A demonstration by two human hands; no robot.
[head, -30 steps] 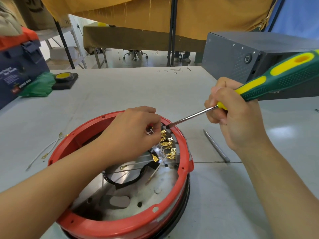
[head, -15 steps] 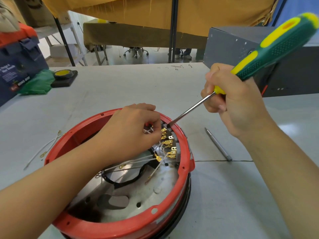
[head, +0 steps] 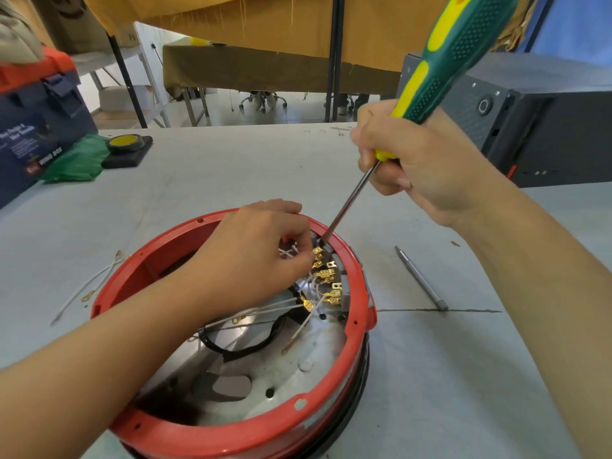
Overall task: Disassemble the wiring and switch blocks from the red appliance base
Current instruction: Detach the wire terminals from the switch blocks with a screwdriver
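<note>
The round red appliance base (head: 251, 435) lies open side up on the grey table. Against its far right inner wall sits a switch block (head: 326, 276) with several brass spade terminals and thin white wires (head: 265, 308) running leftward. My left hand (head: 251, 256) reaches inside the ring, its fingertips pinched on the wires beside the top terminals. In my right hand (head: 420, 167) is a green and yellow screwdriver (head: 447, 58), held steeply. Its blade tip (head: 323, 241) rests at the top of the switch block, just inside the rim.
A loose metal bit (head: 420, 278) lies on the table right of the base. Detached white wires (head: 89, 286) lie to the left. A dark grey metal case (head: 530, 127) stands at back right; a blue box (head: 36, 127), green cloth and tape roll (head: 127, 144) at back left.
My right hand has risen and swung the screwdriver handle up from near level to steep, with the tip staying at the switch block. My left hand stays on the wires.
</note>
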